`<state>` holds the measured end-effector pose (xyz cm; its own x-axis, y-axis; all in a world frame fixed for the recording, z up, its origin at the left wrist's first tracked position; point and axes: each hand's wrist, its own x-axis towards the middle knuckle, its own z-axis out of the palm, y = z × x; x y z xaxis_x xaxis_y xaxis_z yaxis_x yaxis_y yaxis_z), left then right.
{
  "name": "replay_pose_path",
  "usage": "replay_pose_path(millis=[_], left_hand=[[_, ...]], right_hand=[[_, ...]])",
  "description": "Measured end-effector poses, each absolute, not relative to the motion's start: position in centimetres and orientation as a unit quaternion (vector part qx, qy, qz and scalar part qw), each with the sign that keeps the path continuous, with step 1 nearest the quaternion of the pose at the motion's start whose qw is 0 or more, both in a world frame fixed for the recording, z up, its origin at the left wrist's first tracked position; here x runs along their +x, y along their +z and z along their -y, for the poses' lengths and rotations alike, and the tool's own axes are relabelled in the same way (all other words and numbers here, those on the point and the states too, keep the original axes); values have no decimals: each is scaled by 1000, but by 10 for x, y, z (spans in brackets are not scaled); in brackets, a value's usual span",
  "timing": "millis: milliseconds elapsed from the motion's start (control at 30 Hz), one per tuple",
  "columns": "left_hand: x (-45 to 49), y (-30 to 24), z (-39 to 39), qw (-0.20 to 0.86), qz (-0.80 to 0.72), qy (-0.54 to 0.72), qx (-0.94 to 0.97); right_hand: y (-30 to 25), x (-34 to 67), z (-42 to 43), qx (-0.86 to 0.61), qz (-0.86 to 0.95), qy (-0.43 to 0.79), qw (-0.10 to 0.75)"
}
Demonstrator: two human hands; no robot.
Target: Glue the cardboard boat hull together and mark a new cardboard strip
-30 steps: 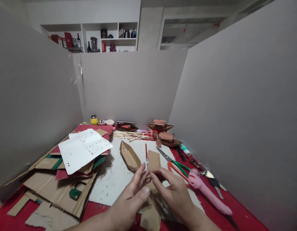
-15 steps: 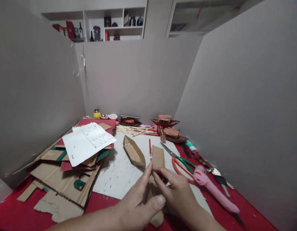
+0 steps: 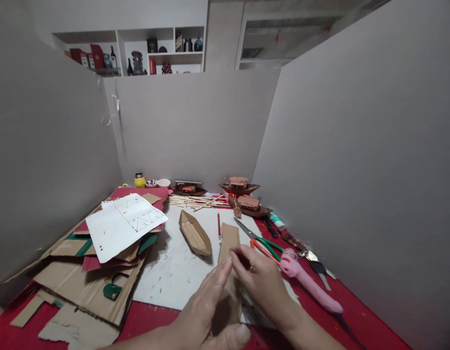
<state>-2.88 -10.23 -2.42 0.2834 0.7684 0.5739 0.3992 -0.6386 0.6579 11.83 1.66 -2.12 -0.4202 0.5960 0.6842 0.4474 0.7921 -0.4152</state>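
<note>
Low in the middle of the view, both my hands work on a long brown cardboard strip (image 3: 228,238) that lies on a white board (image 3: 174,272). My left hand (image 3: 206,311) rests flat on the strip's near part, fingers stretched out and thumb pointing right. My right hand (image 3: 261,282) curls its fingers and pinches the strip's edge near the middle. A small cardboard boat hull (image 3: 194,233) lies just left of the strip, beside a red pencil (image 3: 218,226).
Scissors with green and orange handles (image 3: 263,240) and a pink glue gun (image 3: 308,282) lie to the right on the red table. Stacked cardboard and a white drawing sheet (image 3: 123,223) fill the left. Wooden sticks (image 3: 196,201), finished model boats (image 3: 247,201) and small cups stand at the back, grey partitions around.
My left hand has flattened and slid down over the strip's near part, and my right hand has moved its pinch a little along the strip. The camera shifted slightly.
</note>
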Motion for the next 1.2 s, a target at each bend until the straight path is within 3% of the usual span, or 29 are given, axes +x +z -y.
replay_pose_path(millis=[133,333,633,1200], left_hand=[[-35,-19,102,2,-361,477,802],[-46,-5,99,-194,-476,380,769],[-49,-3,92,-253,-491,392,736],[-51,4,95,-271,-485,408,725]], right_hand=[[-15,118,-13,-308,801,236,455],[-8,109,21,-237,771,457,375],[0,112,32,-216,730,552,342],[1,121,44,-126,777,544,290]])
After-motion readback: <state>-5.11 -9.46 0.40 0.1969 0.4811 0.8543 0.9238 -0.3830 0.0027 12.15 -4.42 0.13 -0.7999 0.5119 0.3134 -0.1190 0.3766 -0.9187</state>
